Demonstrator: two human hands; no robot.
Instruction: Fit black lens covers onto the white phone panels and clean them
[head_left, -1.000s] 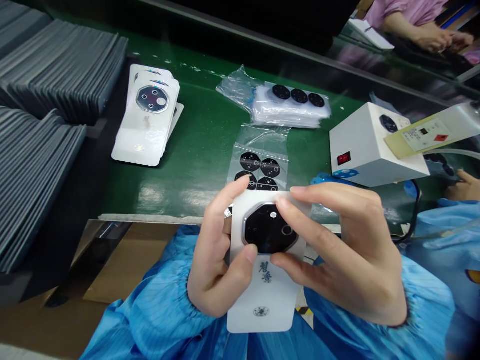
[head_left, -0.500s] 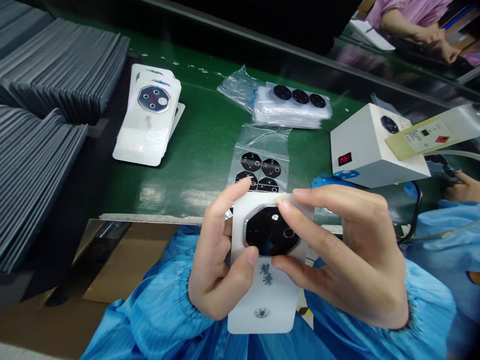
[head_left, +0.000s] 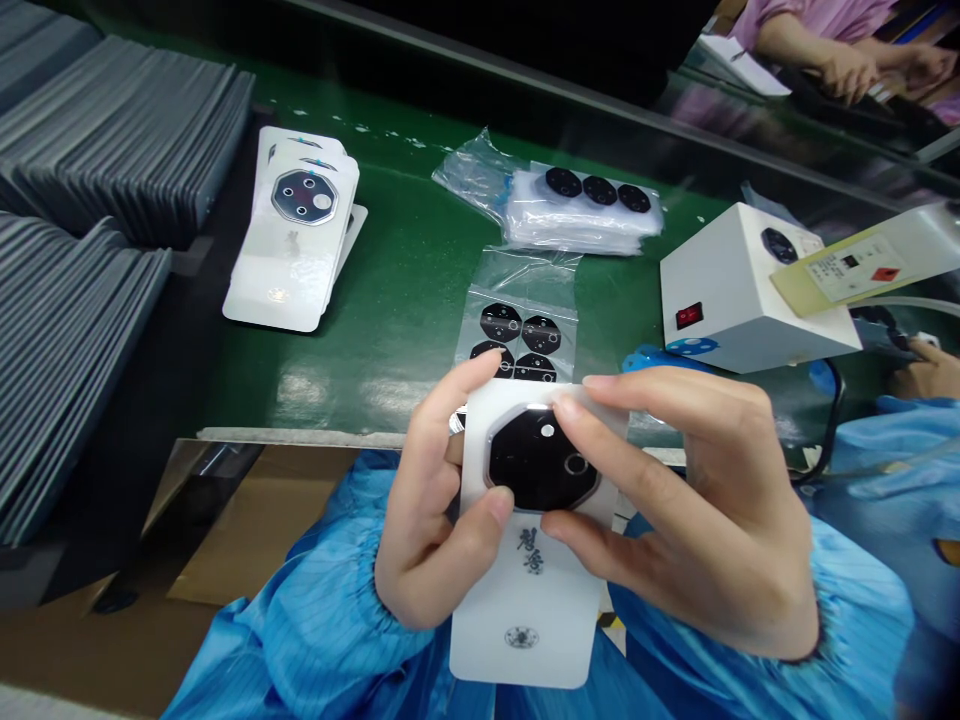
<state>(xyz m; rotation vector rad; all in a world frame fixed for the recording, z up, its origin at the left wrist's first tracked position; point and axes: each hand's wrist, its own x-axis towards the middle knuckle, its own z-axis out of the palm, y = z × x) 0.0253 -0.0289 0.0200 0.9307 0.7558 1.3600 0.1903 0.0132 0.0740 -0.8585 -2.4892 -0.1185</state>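
A white phone back cover (head_left: 525, 600) with dark lettering and a small round emblem is held just past the bench's front edge. In its upper part sits a glossy black octagonal camera lens cover (head_left: 536, 460). My left hand (head_left: 450, 500) is closed on the cover's left side, its thumb by the lens cover's lower-left edge. My right hand (head_left: 697, 500) spans the lens cover, index fingertip at the upper right edge and thumb at the bottom; another fingertip touches the top of the back cover. Behind lies a clear sheet of black lens covers (head_left: 501, 322), partly hidden.
Several white back covers (head_left: 289, 270) are stacked on the green bench (head_left: 390, 290). Grey slotted racks (head_left: 127, 130) stand left. Bagged lens covers (head_left: 585, 220) lie at the back. A white box (head_left: 720, 290) with a red switch and a bottle (head_left: 862, 265) is right. Co-workers' hands (head_left: 847, 75) show beyond.
The back cover has tilted slightly, its lower end now a little lower and larger in view. My fingers keep nearly the same places. The hands of the far co-worker have shifted.
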